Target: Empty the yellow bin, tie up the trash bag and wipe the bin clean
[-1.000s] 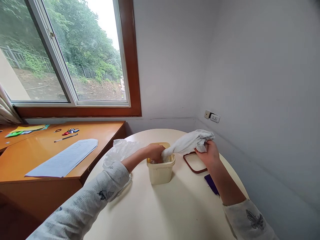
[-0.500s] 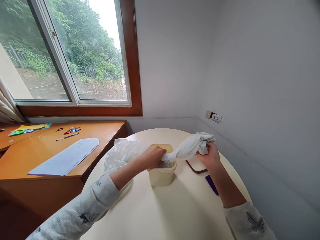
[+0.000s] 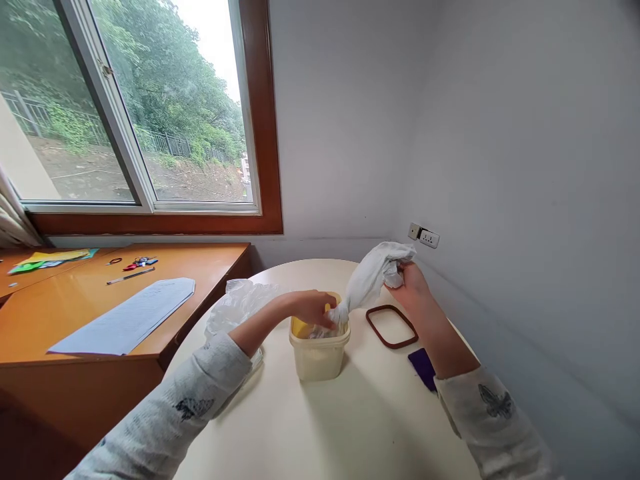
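A cream plastic tub (image 3: pixel 320 353) with a yellow inside stands on the round white table (image 3: pixel 350 420). A white cloth (image 3: pixel 367 283) runs from the tub up to the right. My left hand (image 3: pixel 313 308) is at the tub's mouth, fingers closed on the cloth's lower end. My right hand (image 3: pixel 410 283) is raised to the right of the tub and grips the cloth's upper, bunched end.
A red-brown rimmed lid (image 3: pixel 391 326) and a purple flat thing (image 3: pixel 424 368) lie right of the tub. A crumpled clear plastic bag (image 3: pixel 237 307) lies left. An orange desk (image 3: pixel 100 313) holds a paper sheet (image 3: pixel 127 319), pen and small items. A wall socket (image 3: pixel 424 235) sits behind.
My right hand lifted the cloth's upper end higher. My left hand shifted at the tub's mouth, so the yellow inside and the whole lid now show.
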`<state>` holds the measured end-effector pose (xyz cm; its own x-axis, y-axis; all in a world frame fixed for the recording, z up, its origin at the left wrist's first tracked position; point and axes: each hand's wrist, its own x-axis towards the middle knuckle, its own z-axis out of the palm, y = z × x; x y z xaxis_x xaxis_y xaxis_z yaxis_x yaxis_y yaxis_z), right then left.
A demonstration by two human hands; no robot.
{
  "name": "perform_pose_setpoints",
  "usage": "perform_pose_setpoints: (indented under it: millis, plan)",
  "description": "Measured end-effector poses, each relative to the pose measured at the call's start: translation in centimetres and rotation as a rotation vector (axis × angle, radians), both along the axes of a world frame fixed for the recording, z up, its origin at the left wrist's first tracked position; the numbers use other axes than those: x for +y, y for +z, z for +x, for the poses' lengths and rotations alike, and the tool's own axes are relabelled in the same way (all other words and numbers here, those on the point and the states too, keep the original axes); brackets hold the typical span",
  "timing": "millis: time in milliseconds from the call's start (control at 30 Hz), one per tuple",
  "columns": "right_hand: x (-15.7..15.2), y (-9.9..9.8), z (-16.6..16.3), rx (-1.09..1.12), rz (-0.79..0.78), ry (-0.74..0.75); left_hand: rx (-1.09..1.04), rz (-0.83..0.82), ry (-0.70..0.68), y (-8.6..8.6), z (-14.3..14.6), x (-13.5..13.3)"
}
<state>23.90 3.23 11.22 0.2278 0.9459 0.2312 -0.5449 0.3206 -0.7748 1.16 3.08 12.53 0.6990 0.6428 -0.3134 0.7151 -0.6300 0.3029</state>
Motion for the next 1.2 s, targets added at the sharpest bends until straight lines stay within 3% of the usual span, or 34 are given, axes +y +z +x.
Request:
perform_pose_setpoints:
  millis: [100,200,367,500,567,767,867,1200]
  plan:
    - [1.4,2.2,-1.0,-0.005,0.030,0.057,-0.228,-0.005,0.061,0.9,-0.3,0.5]
    - [2.3,4.4,-2.5,-0.153,0.112,0.146,-0.568,-0.125,0.089,1.2,-0.3,0.9]
    - [2.7,6.3,-3.9,-0.334,0.169,0.090,-0.832,-0.193,0.229,0.5,-0.4,1.7]
    - [2.8,5.3,-3.1,-0.323,-0.013,-0.130,-1.019,-0.168,0.351,-0.1,-1.2,2.2]
    - [2.6,4.2,-3.0,-0.359,-0.097,-0.139,-1.103,-0.172,0.394,-0.3,-1.5,2.3]
    - [0.7,1.5,-5.7,-0.666,-0.073,0.257,-1.236,-0.330,0.431,0.2,-1.4,1.8]
    - [0.5,0.8,-7.0,-0.740,0.001,0.324,-1.272,-0.398,0.414,0.5,-1.3,1.5]
    - [2.4,-1.1,-6.8,-0.297,-0.082,0.289,-1.495,-0.362,0.470,0.8,-4.2,1.6]
